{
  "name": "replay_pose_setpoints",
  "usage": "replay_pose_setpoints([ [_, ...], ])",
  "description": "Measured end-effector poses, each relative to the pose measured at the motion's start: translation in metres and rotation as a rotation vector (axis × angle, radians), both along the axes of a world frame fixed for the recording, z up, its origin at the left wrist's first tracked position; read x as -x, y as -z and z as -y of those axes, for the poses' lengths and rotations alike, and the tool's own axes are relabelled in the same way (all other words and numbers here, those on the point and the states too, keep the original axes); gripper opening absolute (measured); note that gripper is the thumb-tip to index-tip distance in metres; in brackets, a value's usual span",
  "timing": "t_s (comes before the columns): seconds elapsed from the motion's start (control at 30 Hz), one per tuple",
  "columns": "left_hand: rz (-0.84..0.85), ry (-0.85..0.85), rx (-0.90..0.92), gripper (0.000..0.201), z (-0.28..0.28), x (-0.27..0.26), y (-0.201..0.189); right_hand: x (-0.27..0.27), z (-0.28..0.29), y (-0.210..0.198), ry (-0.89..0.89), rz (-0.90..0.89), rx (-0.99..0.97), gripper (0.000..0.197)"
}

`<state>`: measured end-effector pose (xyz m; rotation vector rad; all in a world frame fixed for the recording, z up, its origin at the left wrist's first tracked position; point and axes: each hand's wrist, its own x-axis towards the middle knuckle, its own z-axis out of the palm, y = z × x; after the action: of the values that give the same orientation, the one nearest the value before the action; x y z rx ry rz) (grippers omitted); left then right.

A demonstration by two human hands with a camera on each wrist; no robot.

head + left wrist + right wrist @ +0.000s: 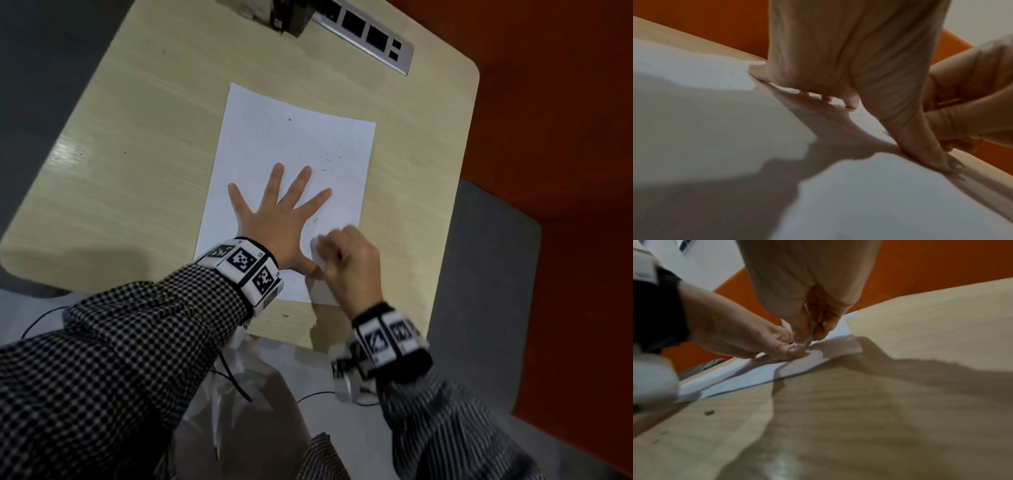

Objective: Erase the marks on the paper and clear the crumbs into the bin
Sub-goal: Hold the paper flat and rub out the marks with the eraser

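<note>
Pale wood-grain table (144, 144) with rounded corners, orange wall and grey floor behind; a metal socket strip (368, 34) sits at the far edge. White paper (294, 137) lies flat near the table's middle, long side running away from the person. Left hand (277, 219) rests on the sheet's near half, fingers straight and spread wide, palm down, pinning it; the left wrist view shows the fingertips and thumb touching the paper. Right hand (349, 260) is at the sheet's near right corner, just beside the left thumb, fingers curled around a small whitish eraser (317, 255); in the right wrist view thumb and fingers pinch it with its lower end on the paper. This hand is motion-blurred in the head view, so rubbing is judged to be under way. Progress: the far half of the sheet shows only very faint grey traces, which suggests most marks are already gone. Dark crumbs (329, 161) lie scattered on the right half beyond the fingertips, a few more between the two hands, and one dark speck (289, 119) near the far end. Crumb clearing looks not yet started. A clear plastic bag (239, 373) hangs below the near table edge, possibly lining the bin; cannot confirm.
</note>
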<state>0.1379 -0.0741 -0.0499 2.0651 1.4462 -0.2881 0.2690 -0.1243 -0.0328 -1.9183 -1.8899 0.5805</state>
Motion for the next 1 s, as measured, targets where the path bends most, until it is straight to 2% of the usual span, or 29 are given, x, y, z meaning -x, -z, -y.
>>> replay_pose_setpoints([
  [0.07,-0.005,0.003,-0.003,0.127,0.0,0.0,-0.001,-0.004,0.006,-0.003,-0.039,-0.029,0.048,0.02],
  [0.23,-0.002,0.005,0.009,0.127,0.0,0.001,-0.001,-0.019,-0.056,0.004,0.089,-0.03,0.012,0.014],
  [0.3,-0.001,0.006,0.011,0.129,0.0,0.0,-0.001,-0.012,-0.031,0.006,0.092,-0.006,-0.03,0.016],
  [0.4,-0.007,0.004,0.01,0.127,0.0,0.0,-0.001,-0.001,0.019,0.001,0.023,-0.036,0.023,0.02],
  [0.47,-0.015,0.012,0.014,0.127,0.0,0.0,-0.002,-0.008,0.008,0.0,0.0,-0.043,0.043,0.018],
  [0.6,-0.004,-0.004,0.018,0.127,0.0,0.0,-0.003,-0.022,-0.038,0.004,0.124,-0.032,0.012,0.009],
  [0.7,-0.006,0.001,0.017,0.128,0.0,-0.001,-0.003,-0.007,-0.001,0.004,0.096,0.023,-0.017,0.021],
  [0.77,-0.015,0.009,0.012,0.128,0.0,0.0,-0.003,-0.003,0.02,0.001,0.049,-0.021,0.014,0.02],
  [0.83,-0.02,0.018,0.012,0.128,-0.001,0.0,-0.003,-0.012,0.003,0.0,0.05,-0.007,0.02,0.018],
  [0.93,-0.007,0.004,0.016,0.128,0.0,0.0,-0.003,-0.026,-0.034,0.001,0.152,-0.019,-0.005,0.014],
  [1.0,-0.002,0.005,0.018,0.129,0.0,-0.001,-0.004,-0.02,-0.02,0.002,0.178,-0.024,-0.026,0.018],
])
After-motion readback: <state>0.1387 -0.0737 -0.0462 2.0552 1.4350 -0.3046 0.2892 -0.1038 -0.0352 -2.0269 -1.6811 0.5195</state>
